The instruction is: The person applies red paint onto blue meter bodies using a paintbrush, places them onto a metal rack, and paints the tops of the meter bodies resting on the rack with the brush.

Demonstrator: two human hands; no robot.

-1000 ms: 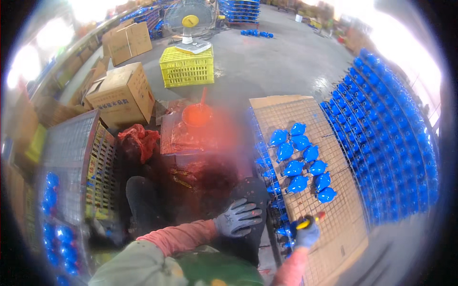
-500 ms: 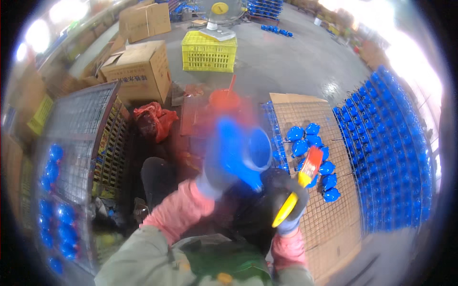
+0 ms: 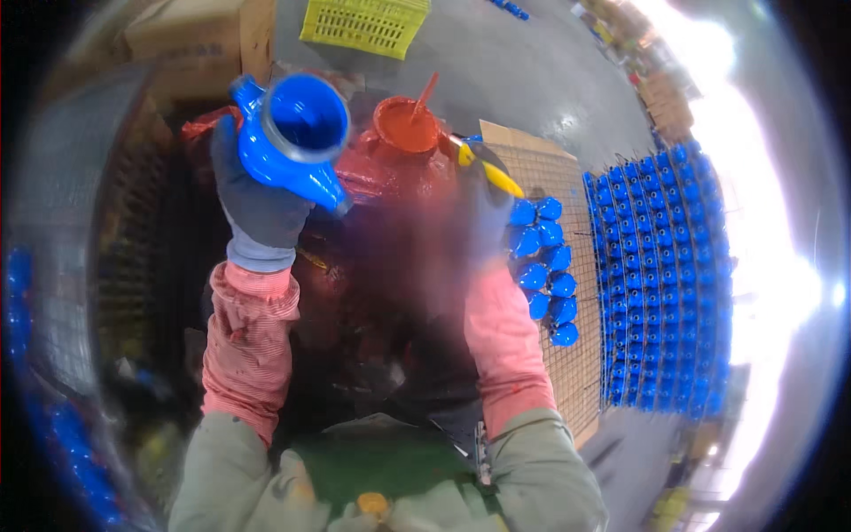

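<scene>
My left hand (image 3: 257, 208), in a dark-palmed grey glove, is closed around a glossy blue pump casing (image 3: 257, 146). The casing has a wide round opening with a bare metal rim, turned up and to the right, and a spout pointing down right. In my gloved right hand (image 3: 486, 208), partly smeared by motion, is a paintbrush with a yellow handle (image 3: 502, 182). Its ferrule end points up left, close to the rim of a red paint pot (image 3: 383, 113). I cannot make out the bristles. A red stick (image 3: 425, 93) stands in the pot.
Several blue castings (image 3: 557, 257) lie on a cardboard-backed wire mesh (image 3: 581, 355) at the right. Beyond stands a tall rack of blue castings (image 3: 660, 275). At the far side are a yellow crate (image 3: 363, 25) and a cardboard box (image 3: 191, 44). A mesh-topped stack (image 3: 66, 160) flanks the left.
My left hand has carried the blue casing to the left and away from me. The right hand has moved away with the brush, up to the paint pot. The view has shifted too.
</scene>
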